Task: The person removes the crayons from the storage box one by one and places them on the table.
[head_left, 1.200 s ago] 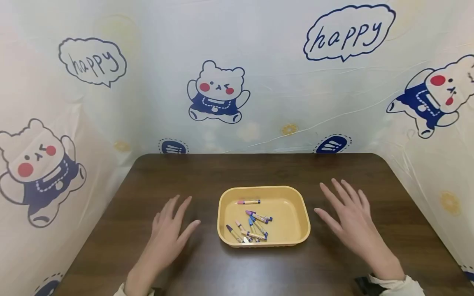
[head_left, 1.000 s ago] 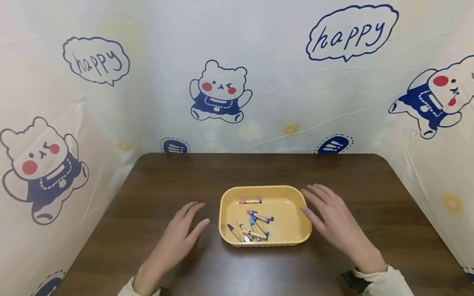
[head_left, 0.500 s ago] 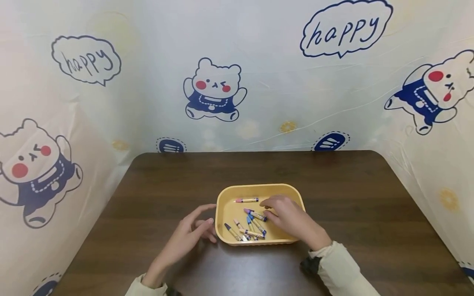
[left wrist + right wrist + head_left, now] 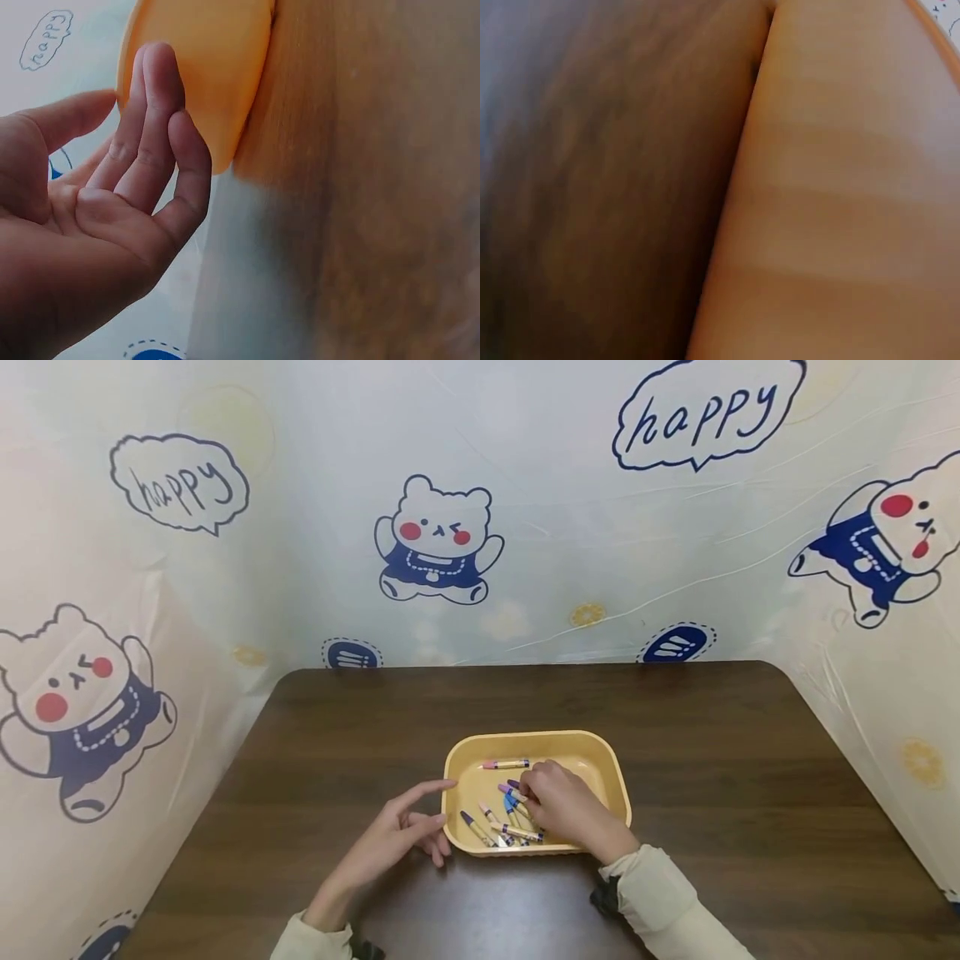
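Observation:
A yellow plastic tray (image 4: 592,768) holds several crayons in paper wrappers. A pink crayon (image 4: 506,764) lies apart near its back wall; a dark-tipped crayon (image 4: 477,829) is at the front left, beside an orange-yellow crayon (image 4: 517,832). My right hand (image 4: 566,806) reaches into the tray over the purple crayon (image 4: 507,790), fingers bent downward. Its fingertips are hidden, so a grip cannot be made out. At the tray's left end, my left hand (image 4: 401,831) has its index finger and thumb at the rim, the other fingers loosely bent below. The right wrist view shows no fingers.
The tray stands on a dark brown wooden table (image 4: 360,718). Behind and beside the table hangs a pale curtain (image 4: 525,552) printed with bears and "happy" bubbles. The tray's outer wall (image 4: 214,75) also shows in the left wrist view.
My right hand has moved left from beside the tray into it, down onto the crayons, its fingers bending. My left hand has moved right to the tray's left rim.

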The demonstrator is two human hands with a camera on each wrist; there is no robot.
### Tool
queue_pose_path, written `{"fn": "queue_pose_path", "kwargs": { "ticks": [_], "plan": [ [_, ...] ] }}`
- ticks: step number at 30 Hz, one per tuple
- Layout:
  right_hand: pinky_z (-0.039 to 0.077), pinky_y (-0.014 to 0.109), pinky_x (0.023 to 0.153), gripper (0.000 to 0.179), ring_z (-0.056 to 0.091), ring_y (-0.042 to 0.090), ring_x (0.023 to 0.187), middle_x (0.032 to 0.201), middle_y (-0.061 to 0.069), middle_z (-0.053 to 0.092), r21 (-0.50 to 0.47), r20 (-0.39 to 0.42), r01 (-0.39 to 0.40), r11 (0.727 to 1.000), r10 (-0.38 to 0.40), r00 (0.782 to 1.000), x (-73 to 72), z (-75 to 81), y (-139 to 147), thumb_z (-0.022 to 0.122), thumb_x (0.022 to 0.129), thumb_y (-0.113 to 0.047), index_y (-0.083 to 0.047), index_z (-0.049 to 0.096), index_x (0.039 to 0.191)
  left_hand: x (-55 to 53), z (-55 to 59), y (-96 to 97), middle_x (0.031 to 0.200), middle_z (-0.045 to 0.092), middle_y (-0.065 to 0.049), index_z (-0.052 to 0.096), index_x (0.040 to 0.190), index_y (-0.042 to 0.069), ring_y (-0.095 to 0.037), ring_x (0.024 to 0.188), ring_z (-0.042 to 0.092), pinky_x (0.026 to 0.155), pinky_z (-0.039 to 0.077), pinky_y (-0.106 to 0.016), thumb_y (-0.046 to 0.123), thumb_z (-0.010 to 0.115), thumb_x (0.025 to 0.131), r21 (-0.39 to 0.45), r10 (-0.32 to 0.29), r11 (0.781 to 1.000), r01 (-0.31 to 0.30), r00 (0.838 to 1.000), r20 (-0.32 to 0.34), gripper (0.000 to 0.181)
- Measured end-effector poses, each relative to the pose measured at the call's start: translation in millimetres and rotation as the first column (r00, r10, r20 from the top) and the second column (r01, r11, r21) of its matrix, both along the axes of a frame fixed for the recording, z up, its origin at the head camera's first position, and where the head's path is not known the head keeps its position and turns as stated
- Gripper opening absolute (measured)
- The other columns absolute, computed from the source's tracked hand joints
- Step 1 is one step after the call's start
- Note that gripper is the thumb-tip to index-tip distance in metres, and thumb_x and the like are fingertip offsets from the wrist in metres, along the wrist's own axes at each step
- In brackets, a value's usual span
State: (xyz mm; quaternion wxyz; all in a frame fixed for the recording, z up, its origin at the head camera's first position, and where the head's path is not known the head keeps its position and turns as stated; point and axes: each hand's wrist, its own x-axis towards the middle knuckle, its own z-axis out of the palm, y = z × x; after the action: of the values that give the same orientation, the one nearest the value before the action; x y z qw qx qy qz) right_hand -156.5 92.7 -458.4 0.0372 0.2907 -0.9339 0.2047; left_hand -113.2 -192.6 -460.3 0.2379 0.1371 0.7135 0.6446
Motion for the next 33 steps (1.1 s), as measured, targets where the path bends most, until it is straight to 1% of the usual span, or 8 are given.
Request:
{"fn": "queue_pose_path", "kwargs": {
  "ticks": [2,5,9,14,19,26,29,33],
  "plan": [
    [0.042,0.029,0.057,0.015,0.047,0.013,0.067,0.069,-0.004,0.051,0.022,-0.002,0.025,0.999,-0.025,1.0,2.8,-0.7,-3,0.073,0.08,-0.005,-0.013,0.063,0.071,2.2,-2.1,-1.1,0.086,0.069,-0.029,0.035,0.153,0.009,-0.033,0.071,0.071,0.076,0.059,-0.051,0.017,0.054,0.104,0.02,0.003,1.0,-0.004,1.0,0.014,0.053],
    [0.038,0.029,0.055,0.024,0.044,0.014,0.063,0.065,-0.004,0.048,0.072,-0.028,0.052,0.996,-0.05,0.998,6.0,-0.4,-5,0.071,0.081,-0.007,-0.015,0.057,0.064,3.2,-4.8,-0.3,0.089,0.07,-0.029,0.034,0.153,0.01,-0.033,0.073,0.071,0.078,0.059,-0.05,0.018,0.054,0.104,0.049,0.018,0.999,-0.02,0.999,0.035,0.054],
    [0.036,0.029,0.052,0.031,0.042,0.013,0.06,0.063,-0.004,0.044,0.108,-0.057,0.058,0.992,-0.053,0.997,8.2,-0.8,-4,0.07,0.082,-0.008,-0.017,0.049,0.06,3.9,-7.6,1.6,0.09,0.07,-0.029,0.034,0.152,0.009,-0.031,0.072,0.071,0.079,0.059,-0.049,0.015,0.055,0.103,0.08,0.039,0.996,-0.043,0.998,0.051,0.054],
    [0.04,0.029,0.052,0.022,0.045,0.012,0.06,0.065,-0.004,0.047,0.052,-0.048,0.065,0.997,-0.063,0.997,5.8,3.4,1,0.068,0.083,-0.006,-0.016,0.057,0.066,4.3,-8.8,3.4,0.087,0.071,-0.026,0.035,0.151,0.006,-0.029,0.071,0.071,0.078,0.059,-0.048,0.01,0.054,0.103,0.103,0.069,0.992,-0.073,0.997,0.037,0.052],
    [0.044,0.03,0.056,0.013,0.048,0.011,0.063,0.07,-0.004,0.053,0.01,-0.006,0.088,0.996,-0.088,0.996,1.6,11.2,8,0.073,0.083,-0.007,-0.013,0.066,0.075,3.7,-9.7,4.5,0.086,0.071,-0.025,0.036,0.151,0.006,-0.03,0.071,0.071,0.077,0.059,-0.049,0.01,0.055,0.103,0.116,0.076,0.99,-0.081,0.996,0.046,0.052],
    [0.044,0.028,0.059,0.008,0.049,0.011,0.067,0.075,-0.003,0.057,0.007,0.027,0.111,0.994,-0.111,0.993,-3.3,18.8,19,0.076,0.086,-0.011,-0.011,0.069,0.083,2.1,-10.3,4.5,0.086,0.072,-0.023,0.035,0.151,0.006,-0.031,0.073,0.072,0.079,0.058,-0.049,0.009,0.055,0.102,0.115,0.076,0.99,-0.083,0.995,0.057,0.053],
    [0.046,0.026,0.061,0.005,0.051,0.01,0.07,0.078,-0.003,0.06,-0.03,0.031,0.114,0.993,-0.113,0.993,-3.5,22.7,24,0.074,0.086,-0.009,-0.009,0.069,0.085,2.4,-9.9,3.1,0.085,0.072,-0.021,0.035,0.151,0.006,-0.03,0.073,0.072,0.079,0.059,-0.047,0.009,0.056,0.102,0.118,0.079,0.989,-0.086,0.995,0.061,0.054],
    [0.048,0.025,0.062,0.003,0.052,0.009,0.071,0.079,-0.003,0.06,-0.099,0.066,0.138,0.986,-0.132,0.989,-1.5,31.8,37,0.073,0.088,-0.009,-0.007,0.07,0.088,2.1,-10.7,4.0,0.085,0.073,-0.019,0.033,0.151,0.005,-0.029,0.074,0.072,0.079,0.059,-0.047,0.01,0.056,0.102,0.136,0.063,0.988,-0.07,0.996,0.058,0.055]
  ]
}}
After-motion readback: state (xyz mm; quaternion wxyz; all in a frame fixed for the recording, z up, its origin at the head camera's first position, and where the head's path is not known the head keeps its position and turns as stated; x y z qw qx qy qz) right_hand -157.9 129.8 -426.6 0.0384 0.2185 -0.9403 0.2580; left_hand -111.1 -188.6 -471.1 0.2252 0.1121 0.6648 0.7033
